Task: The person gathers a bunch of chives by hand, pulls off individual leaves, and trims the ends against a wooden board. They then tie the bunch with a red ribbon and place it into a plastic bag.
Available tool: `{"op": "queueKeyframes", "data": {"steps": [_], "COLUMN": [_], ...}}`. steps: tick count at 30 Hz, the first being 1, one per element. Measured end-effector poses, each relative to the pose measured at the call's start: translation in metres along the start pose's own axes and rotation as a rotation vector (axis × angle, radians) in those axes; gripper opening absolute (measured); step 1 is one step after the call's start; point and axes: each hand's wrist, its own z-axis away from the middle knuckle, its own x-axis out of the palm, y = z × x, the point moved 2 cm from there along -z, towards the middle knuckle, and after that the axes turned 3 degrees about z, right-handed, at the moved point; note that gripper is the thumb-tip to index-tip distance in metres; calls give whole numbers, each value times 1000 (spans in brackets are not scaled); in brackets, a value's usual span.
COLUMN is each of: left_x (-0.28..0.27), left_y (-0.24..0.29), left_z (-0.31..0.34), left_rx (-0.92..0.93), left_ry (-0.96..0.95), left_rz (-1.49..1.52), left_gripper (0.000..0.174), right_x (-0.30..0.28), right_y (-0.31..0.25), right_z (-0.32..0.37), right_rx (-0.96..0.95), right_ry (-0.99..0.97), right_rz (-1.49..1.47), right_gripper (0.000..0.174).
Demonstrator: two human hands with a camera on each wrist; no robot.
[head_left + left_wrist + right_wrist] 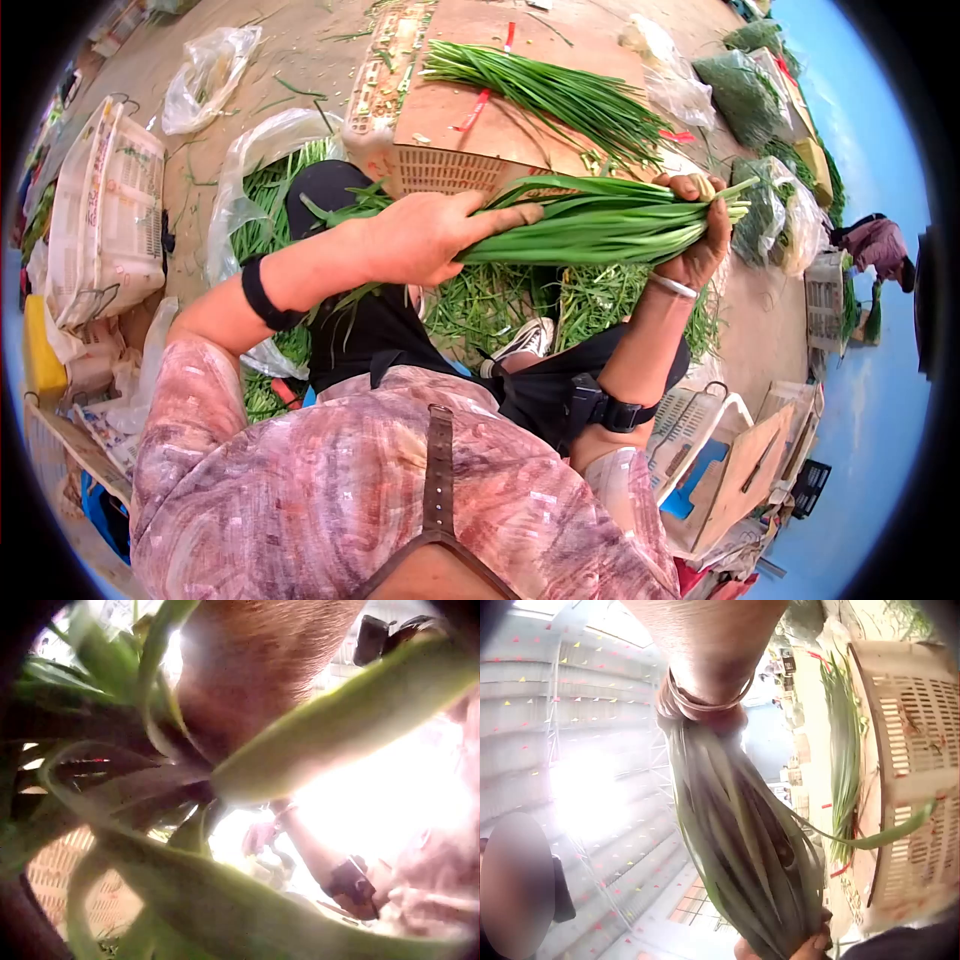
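A bundle of long flat green leaves (590,225) is held nearly level above the lap. The right hand (700,235), with a white bangle at its wrist, grips the bundle's pale stem end. Around the leafy end is the left hand (425,238), its index finger lying along the leaves. The right wrist view shows the bundle (731,817) running from the right hand (705,720) to the left hand's fingers (814,945). Leaves (300,739) largely cover the left wrist view. A second green bundle (560,95) lies over red ties on a board (450,125).
The board lies on an upturned plastic crate (440,172). Loose greens (490,300) lie beneath the hands; an open plastic bag (235,195) of greens stands left. More crates (130,200) flank both sides. Bagged greens (745,95) and another person (875,245) are at the right.
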Motion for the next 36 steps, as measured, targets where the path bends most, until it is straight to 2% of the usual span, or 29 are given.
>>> {"op": "queueKeyframes", "data": {"steps": [5,7,9,10,11,13,14,15,17,18,19,21,23,24,25,27,29,30,33,35,36], "left_x": [22,34,44,47,51,60,57,55,50,46,45,40,41,36,44,46,39,42,46,50,62], "left_y": [-7,-11,-14,-18,-24,-44,-50,-59,-74,-78,-79,-83,-74,-66,-60,-61,-45,-42,-26,-10,-9], "left_z": [-39,-50,-59,-59,-56,-45,-37,-29,-15,-12,-7,-8,-1,-2,6,-6,-13,-16,-23,-26,-25], "left_rx": [56,49,271,126,139,130,25,6,-169,-279,-393,-481,-468,-445,-467,-471,-404,-397,-354,-334,-303], "left_ry": [27,2,68,-131,-131,-77,-86,-22,95,139,182,229,259,238,188,232,225,195,114,-42,-104], "left_rz": [146,222,420,466,470,318,370,355,474,661,852,871,890,876,893,808,819,953,1176,1234,1313], "left_gripper": [87,86,84,87,87,91,93,88,78,73,69,61,58,56,56,55,53,53,50,48,46], "right_x": [-8,-10,-8,-9,-9,6,19,28,44,43,13,-81,-34,-42,-48,-63,-60,-59,-52,-60,-70], "right_y": [-46,-64,-78,-88,-100,-124,-139,-157,-183,-187,-184,-181,-147,-154,-161,-169,-185,-190,-210,-228,-240], "right_z": [0,3,1,-1,-4,-7,-5,-2,9,15,10,1,8,9,7,3,3,6,13,23,29], "right_rx": [-34,-40,-57,-32,-9,-169,-224,-277,-388,-458,-336,113,-400,-355,-318,-456,-495,-520,-497,-448,-450], "right_ry": [97,249,266,280,296,419,394,368,247,188,143,782,473,415,652,683,681,684,850,782,817], "right_rz": [42,254,350,402,453,613,718,822,614,511,602,1789,1141,1164,1361,1209,1176,1130,802,679,627], "right_gripper": [20,18,18,18,18,25,27,29,29,29,27,21,19,24,27,10,10,12,10,15,15]}}
